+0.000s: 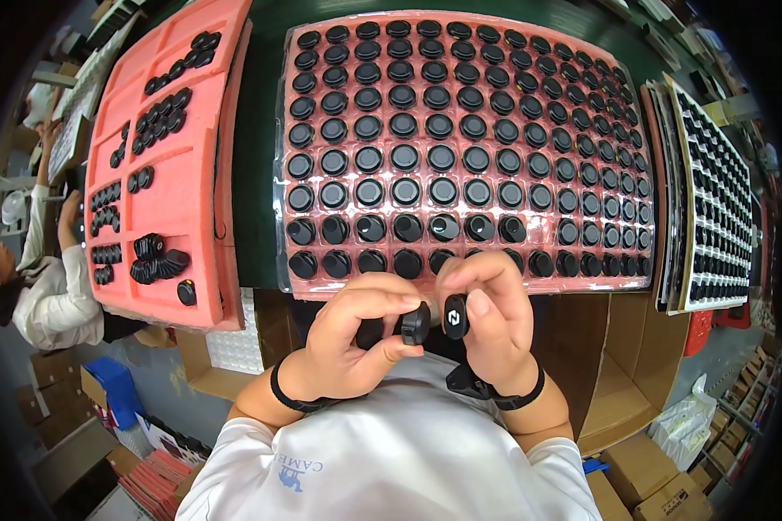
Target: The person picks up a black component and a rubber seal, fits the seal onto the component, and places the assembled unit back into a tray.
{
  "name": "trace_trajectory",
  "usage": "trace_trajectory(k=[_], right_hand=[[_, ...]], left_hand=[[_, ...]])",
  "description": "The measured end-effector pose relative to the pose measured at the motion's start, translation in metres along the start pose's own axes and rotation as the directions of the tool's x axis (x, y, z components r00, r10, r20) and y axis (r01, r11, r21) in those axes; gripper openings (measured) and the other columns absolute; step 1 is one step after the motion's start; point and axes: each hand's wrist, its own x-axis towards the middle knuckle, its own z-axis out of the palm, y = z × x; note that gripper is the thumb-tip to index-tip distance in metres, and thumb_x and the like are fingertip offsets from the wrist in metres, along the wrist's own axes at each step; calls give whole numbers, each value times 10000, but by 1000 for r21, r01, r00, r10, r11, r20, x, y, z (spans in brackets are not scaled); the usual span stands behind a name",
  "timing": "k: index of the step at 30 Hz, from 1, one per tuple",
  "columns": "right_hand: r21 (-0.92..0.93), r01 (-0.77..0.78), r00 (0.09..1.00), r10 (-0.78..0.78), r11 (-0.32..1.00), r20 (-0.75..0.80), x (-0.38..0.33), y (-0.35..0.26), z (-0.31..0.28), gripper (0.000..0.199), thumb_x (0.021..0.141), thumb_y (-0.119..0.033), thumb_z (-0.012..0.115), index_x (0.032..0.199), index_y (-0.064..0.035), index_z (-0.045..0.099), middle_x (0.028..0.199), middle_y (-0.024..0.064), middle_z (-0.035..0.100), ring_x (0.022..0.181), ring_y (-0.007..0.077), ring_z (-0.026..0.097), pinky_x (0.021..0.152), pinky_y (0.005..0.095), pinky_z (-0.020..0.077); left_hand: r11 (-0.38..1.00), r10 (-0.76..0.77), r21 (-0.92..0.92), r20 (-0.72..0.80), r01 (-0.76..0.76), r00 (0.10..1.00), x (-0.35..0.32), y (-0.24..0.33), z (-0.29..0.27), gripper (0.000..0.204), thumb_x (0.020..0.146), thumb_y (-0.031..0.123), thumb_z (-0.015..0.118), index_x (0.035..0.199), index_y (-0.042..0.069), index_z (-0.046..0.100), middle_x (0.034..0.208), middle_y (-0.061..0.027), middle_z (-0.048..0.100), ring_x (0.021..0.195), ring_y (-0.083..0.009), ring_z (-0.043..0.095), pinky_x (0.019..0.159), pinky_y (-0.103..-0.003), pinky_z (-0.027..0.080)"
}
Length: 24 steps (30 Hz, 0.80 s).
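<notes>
My left hand (349,332) pinches a thick black round part (415,324) between thumb and fingertips, its edge turned partly toward me. Beside it, my right hand (500,323) grips a small black oval piece (454,318) with a white mark on its face. The two pieces are close together but apart. Just beyond my fingers lies a clear plastic tray (543,229) over pink backing, its pockets filled with rows of similar black round parts (406,193). A few pockets in the nearer rows show no part.
On the left, a pink foam tray (169,204) holds groups of black parts. A white tray (688,195) of black parts stands at the right. Open cardboard boxes (621,404) sit below the table edge. Another person (48,269) works at the far left.
</notes>
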Motion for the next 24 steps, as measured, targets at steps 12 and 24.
trace_trajectory(k=[12,24], right_hand=[[-233,80,995,-65,969,73,-4,3,-2,297,910,-238,556,1052,0,447,800,51,469,696,121,422,647,232,341],[-342,182,973,-120,922,197,-1,1,-16,377,827,-254,696,1057,-8,526,859,58,493,786,154,460,703,262,371]], left_hand=[[998,-14,-66,3,14,1000,-3,0,2,366,851,127,671,1145,8,489,1091,-170,558,654,-102,491,590,-232,442],[996,-46,-72,-20,44,999,-3,1,1,391,842,147,686,1149,-1,494,1089,-159,553,654,-95,464,637,-239,423]])
